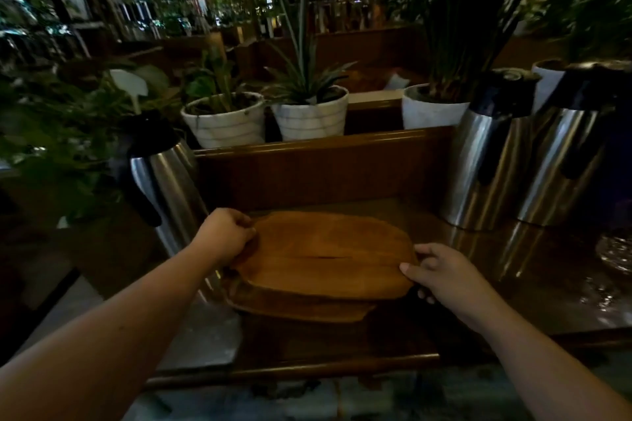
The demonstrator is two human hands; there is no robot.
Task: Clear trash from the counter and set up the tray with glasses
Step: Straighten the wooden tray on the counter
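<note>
While the left hand and right hand each grip an end of the top tray, no glasses sit on it yet, so that job is left.

Both hands grip the wooden tray

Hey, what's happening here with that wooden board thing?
A person grips a wooden tray with both bare hands, the left hand on its left edge and the right hand on its right edge. It sits on another wooden tray on a dark counter, between steel flasks. No glasses are on it yet.
</note>
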